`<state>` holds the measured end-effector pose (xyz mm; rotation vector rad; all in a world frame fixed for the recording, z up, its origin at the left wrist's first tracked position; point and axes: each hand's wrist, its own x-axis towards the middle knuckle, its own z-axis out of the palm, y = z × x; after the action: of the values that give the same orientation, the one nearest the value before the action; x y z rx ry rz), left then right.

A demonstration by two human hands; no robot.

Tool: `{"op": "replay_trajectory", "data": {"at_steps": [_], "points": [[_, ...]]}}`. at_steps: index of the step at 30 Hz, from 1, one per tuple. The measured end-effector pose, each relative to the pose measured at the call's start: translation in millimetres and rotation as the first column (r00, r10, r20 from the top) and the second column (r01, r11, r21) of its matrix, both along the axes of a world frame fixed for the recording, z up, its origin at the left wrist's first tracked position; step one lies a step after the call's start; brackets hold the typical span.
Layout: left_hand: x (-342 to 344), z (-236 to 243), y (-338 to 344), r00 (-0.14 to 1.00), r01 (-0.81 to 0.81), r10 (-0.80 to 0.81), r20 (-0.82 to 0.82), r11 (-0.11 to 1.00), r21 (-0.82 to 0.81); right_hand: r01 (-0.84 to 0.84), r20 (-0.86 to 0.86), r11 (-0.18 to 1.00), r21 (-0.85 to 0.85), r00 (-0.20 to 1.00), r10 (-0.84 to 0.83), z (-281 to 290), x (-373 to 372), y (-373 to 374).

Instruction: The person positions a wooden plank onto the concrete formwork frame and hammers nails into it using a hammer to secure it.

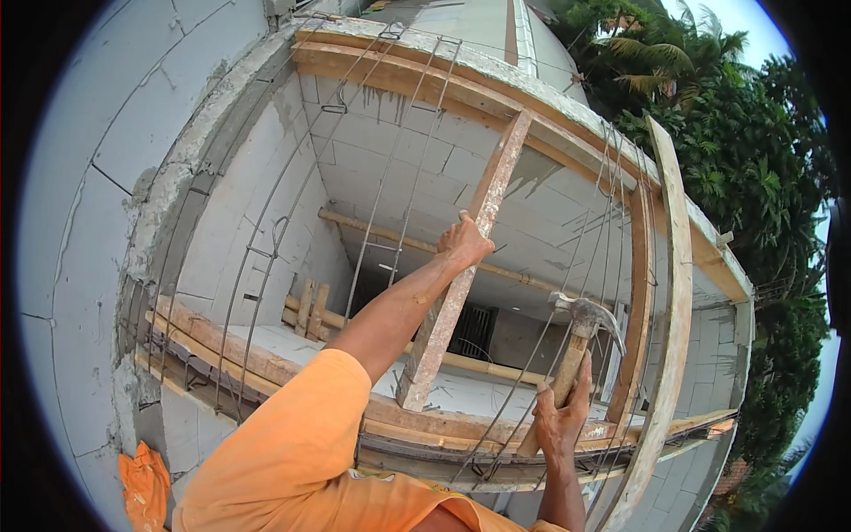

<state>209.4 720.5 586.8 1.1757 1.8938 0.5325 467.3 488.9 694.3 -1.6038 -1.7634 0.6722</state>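
My left arm, in an orange sleeve, reaches up to a cement-spattered wooden beam [452, 310] that spans the opening between the far and near timbers. My left hand [464, 241] is closed around the upper part of this beam. At the right, my right hand [562, 415] grips the wooden handle of a claw hammer [587, 317]. The hammer stands head up, with its curved claw pointing right and its striking face left. It is apart from the beam in my left hand.
Thin steel rebar [383, 182] crosses the opening in several places. A long plank [667, 328] leans at the right, beside another crosspiece [631, 310]. Grey block walls [97, 204] surround a space below with bamboo poles [390, 232]. An orange cloth [144, 486] hangs lower left; trees [745, 177] stand beyond.
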Motion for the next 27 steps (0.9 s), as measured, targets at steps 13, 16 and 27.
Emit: {"op": "replay_trajectory", "data": {"at_steps": [13, 16, 27], "points": [[-28.2, -6.5, -8.9, 0.965, 0.019, -0.022, 0.26, 1.0, 0.011, -0.093, 0.063, 0.996, 0.014, 0.994, 0.092, 37.1, -108.4, 219.9], [-29.5, -9.9, -10.1, 0.962, 0.024, -0.02, 0.273, 1.0, -0.013, -0.102, 0.128, 0.971, 0.217, 0.989, 0.075, 27.1, -122.1, 274.8], [-21.8, -6.4, 6.7, 0.906, -0.07, 0.059, 0.419, 0.997, 0.012, -0.157, 0.324, 0.979, 0.127, 0.94, 0.109, 25.9, -129.6, 303.1]]}}
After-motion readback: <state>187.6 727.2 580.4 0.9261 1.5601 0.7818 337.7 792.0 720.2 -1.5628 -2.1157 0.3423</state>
